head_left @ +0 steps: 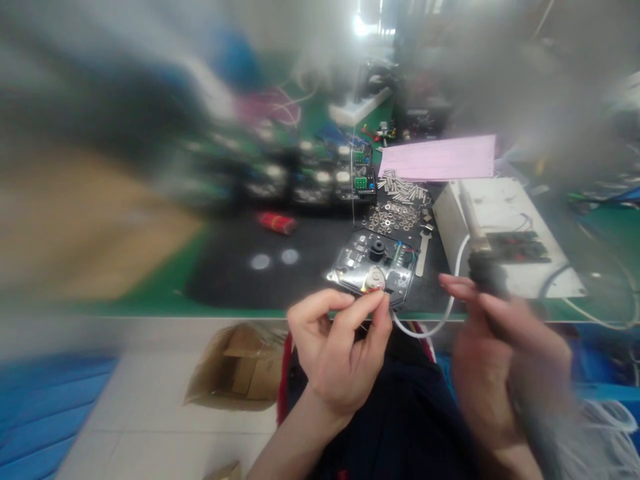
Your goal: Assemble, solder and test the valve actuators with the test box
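- Head view: the clear-topped circuit board (350, 259) lies on the black mat (225, 273) by the bench's near edge, probably so its parts sit within easy reach.
- The left hand (345, 353) is at the board's near side, thumb and index tips together beside a round pale part (375, 278); whether a thin wire is pinched there cannot be told. That low approach seems to leave the board's far parts uncovered.
- The right hand (493, 347), blurred, has its fingers closed around a pen-like tool (480, 250), tip upward, apparently kept off the board.
- A wrench (424, 253) and metal rings (395, 217) border the board, narrowing room on its right and far sides.
- Leftward, the mat offers more room, up to two pale discs (261, 261) and a red object (277, 223).
- Rightward, a white box (447, 213) and looping white cord (456, 280) limit the right hand's path.
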The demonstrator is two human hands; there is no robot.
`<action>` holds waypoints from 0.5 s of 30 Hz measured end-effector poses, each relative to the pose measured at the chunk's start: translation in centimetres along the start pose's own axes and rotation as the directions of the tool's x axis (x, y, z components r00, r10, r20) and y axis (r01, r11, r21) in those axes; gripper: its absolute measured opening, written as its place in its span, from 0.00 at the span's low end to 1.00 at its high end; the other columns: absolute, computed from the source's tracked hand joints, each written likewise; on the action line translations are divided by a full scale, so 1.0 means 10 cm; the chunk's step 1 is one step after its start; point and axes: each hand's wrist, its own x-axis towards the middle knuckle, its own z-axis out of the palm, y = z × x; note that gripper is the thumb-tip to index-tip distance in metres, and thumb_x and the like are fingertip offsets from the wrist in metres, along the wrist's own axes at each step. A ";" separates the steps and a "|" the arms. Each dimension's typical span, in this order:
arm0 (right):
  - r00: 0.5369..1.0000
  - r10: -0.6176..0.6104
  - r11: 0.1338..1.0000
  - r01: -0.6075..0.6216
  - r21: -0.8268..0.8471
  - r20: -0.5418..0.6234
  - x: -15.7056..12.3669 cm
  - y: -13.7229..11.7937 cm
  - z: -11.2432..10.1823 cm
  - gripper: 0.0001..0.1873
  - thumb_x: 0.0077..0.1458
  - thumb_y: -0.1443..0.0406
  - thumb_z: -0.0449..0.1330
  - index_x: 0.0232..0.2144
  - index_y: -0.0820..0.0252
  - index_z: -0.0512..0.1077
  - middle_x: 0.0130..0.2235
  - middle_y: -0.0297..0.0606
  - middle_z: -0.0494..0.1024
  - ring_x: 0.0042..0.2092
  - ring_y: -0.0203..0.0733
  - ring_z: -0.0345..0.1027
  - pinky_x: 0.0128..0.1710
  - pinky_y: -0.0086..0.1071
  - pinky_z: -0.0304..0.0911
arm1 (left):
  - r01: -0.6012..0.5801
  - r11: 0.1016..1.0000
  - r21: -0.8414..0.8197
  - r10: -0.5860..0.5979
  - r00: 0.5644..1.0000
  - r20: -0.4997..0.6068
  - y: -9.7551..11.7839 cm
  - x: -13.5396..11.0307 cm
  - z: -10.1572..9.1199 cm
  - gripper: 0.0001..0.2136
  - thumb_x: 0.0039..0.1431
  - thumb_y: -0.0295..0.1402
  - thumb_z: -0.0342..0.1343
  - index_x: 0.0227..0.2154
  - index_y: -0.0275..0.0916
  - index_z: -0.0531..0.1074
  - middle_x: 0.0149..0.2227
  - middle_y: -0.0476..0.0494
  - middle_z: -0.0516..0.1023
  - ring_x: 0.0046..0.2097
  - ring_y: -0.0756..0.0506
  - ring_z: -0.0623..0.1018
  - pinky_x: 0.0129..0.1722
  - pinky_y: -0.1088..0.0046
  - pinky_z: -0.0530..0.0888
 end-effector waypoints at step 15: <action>1.000 0.022 0.984 -0.019 -0.175 0.014 -0.06 -0.09 0.02 0.13 0.67 0.64 0.59 0.50 0.54 0.79 0.49 0.47 0.85 0.52 0.52 0.82 0.53 0.50 0.78 | 0.462 0.845 -0.270 -0.400 0.881 0.253 0.02 -0.01 -0.16 0.15 0.60 0.25 0.71 0.45 0.42 0.73 0.40 0.52 0.79 0.40 0.53 0.81 0.42 0.78 0.80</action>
